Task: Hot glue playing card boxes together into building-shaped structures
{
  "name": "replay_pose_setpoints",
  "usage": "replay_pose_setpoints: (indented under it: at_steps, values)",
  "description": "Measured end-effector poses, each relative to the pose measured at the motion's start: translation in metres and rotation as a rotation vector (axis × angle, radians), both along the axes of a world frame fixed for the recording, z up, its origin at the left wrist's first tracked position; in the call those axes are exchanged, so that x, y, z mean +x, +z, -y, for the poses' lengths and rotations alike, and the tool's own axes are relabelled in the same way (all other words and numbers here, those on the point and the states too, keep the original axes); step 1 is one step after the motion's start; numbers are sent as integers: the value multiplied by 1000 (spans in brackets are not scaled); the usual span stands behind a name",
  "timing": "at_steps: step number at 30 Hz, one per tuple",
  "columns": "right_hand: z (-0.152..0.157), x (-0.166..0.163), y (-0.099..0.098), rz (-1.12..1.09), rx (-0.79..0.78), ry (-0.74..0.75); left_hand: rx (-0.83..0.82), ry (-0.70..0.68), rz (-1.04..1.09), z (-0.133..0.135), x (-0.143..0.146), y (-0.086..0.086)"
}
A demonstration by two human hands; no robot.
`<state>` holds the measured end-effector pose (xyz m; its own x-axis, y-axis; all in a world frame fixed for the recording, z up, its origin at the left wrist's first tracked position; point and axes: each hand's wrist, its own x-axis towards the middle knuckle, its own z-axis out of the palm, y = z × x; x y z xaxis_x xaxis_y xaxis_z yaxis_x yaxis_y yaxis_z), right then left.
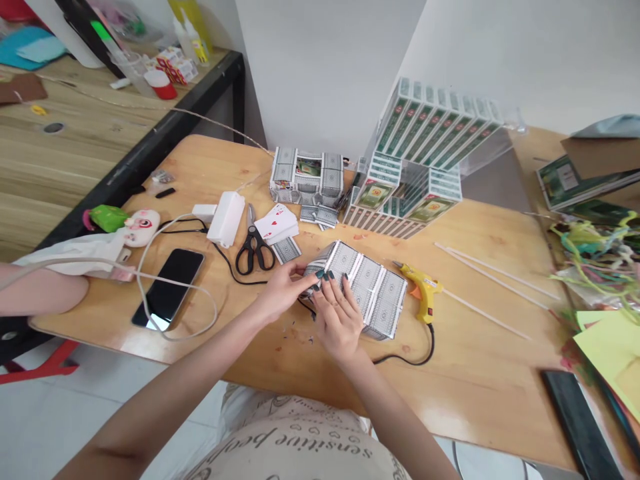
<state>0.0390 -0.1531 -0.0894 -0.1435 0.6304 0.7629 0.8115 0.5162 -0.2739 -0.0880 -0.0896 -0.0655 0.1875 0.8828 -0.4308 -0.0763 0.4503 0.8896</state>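
Note:
A long box covered in grey-patterned playing cards lies on the table in front of me. At its left end, my left hand has its thumb on top and its fingers curled round the far side. My right hand rests on the box's near left part, fingers stretched out and lying against the cards. A yellow hot glue gun lies just right of the box. To the left are black-handled scissors, loose playing cards and a face-down card.
Behind the box stand a similar card-covered structure and stacked green card boxes. Glue sticks lie at right. A phone, a white power adapter and cables are at left. Another person's arm reaches in there.

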Motion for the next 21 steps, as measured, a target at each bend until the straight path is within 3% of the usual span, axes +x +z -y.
replay_pose_setpoints:
  at_steps: [8, 21]
  values:
    - [1, -3, 0, -6, 21, -4, -37, 68, 6, 4, 3, 0]
    - [6, 7, 0, 51, -60, -11, -75, 31, 48, 6, 6, -1]
